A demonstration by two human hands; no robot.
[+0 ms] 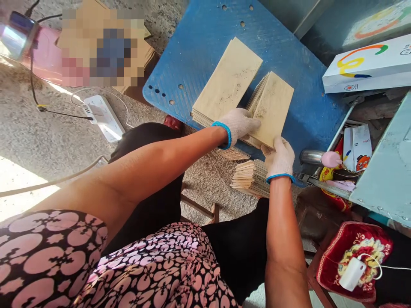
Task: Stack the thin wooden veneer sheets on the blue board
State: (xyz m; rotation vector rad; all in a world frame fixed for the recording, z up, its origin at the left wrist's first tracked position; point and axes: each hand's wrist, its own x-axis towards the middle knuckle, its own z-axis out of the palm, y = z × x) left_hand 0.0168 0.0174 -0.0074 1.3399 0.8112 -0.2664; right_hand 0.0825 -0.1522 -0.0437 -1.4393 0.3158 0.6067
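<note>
Gloves of white knit with blue cuffs cover both hands. The left hand (239, 124) lies flat, fingers stretched almost straight, its fingertips pressing on the near edge of a tilted stack of thin pale wooden sheets (272, 107). The right hand (280, 156) grips the lower corner of that same stack, thumb on top and fingers curled beneath, so the stack leans up off the worn blue board with drilled holes (205, 38). Just beside it, touching on the left, a flat pile of the same pale sheets (227, 81) rests on the board. Below the board's edge, a fanned bundle of sheets (250, 177) sits near the right wrist. A white carton with coloured loops (366, 68) lies to the right, well apart, and a white power strip (102, 115) lies on the concrete floor.
</note>
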